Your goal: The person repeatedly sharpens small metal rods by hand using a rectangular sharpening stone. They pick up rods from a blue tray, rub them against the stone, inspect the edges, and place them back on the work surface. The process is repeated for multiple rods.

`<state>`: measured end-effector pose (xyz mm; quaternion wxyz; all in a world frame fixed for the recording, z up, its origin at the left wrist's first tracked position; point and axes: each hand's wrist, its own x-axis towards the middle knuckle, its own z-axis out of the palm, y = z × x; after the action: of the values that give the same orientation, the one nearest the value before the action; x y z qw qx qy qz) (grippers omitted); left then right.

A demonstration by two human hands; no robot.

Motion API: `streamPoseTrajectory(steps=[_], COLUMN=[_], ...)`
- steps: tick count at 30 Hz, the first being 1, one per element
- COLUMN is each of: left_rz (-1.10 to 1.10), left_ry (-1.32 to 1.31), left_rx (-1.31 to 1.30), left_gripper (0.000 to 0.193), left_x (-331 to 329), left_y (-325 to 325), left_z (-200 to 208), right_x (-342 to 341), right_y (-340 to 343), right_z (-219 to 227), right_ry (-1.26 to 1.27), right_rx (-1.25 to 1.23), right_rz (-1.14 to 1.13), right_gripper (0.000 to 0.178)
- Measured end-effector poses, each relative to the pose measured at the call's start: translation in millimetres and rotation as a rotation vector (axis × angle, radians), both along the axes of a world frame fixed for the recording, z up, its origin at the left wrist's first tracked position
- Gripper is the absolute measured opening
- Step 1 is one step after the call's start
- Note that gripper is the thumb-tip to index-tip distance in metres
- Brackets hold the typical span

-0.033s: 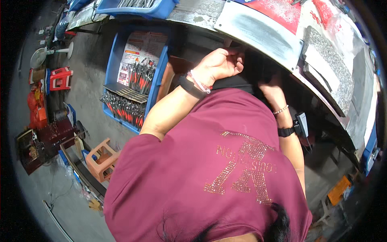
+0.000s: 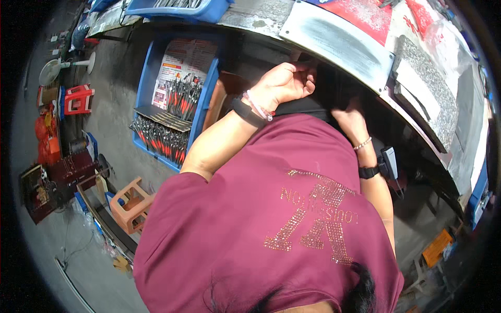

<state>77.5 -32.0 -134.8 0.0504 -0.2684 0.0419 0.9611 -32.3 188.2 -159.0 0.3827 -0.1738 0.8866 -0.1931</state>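
Observation:
My left hand [image 2: 284,83], with a black wristband and beaded bracelets, is curled with its fingers closed on a black piece [image 2: 308,108] just under the edge of the workbench. My right hand [image 2: 348,120], with a thin bracelet and a black watch, reaches into the dark space under the same bench edge; its fingers are hidden in shadow. A grey metal sheet [image 2: 339,44] lies on the bench top right above both hands. My maroon shirt fills the lower middle of the view.
A blue rack [image 2: 172,112] of red-handled pliers and tools stands on the floor at left. An orange plastic stool [image 2: 133,206] and a red stool [image 2: 78,99] sit further left. Grey speckled slabs [image 2: 430,88] lie on the bench at right.

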Motion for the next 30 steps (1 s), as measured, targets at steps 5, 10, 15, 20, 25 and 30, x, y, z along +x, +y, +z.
streamPoseTrajectory(steps=[5,10,15,20,25,30], left_rz=[0.18,0.242,0.151,0.243,0.453,0.56], left_ry=[-0.106,-0.069,-0.214,-0.413,-0.233,-0.186], left_rx=[-0.177,-0.514,-0.757,-0.79,-0.596,-0.699], left_gripper=[0.014,0.013,0.02,0.018,0.027,0.022], left_x=[3.6,3.4,13.0,-15.4,-23.8,-12.1], left_y=[-10.1,-0.3,14.5,11.4,-6.3,-4.5], left_z=[2.9,23.2,46.9,27.8,-2.8,-3.4], right_x=[23.7,33.9,56.3,81.2,92.9,92.9], right_y=[-15.9,-37.1,-62.1,-83.8,-79.3,-77.9], right_z=[51.2,82.8,110.8,114.8,112.9,117.5], right_ry=[0.166,-0.066,0.005,0.164,0.109,0.155], right_rx=[-0.423,-0.786,-1.044,-1.005,-0.974,-0.979], right_rz=[0.401,0.429,0.686,0.715,0.805,0.717], right_gripper=[0.028,0.016,0.021,0.023,0.034,0.034])
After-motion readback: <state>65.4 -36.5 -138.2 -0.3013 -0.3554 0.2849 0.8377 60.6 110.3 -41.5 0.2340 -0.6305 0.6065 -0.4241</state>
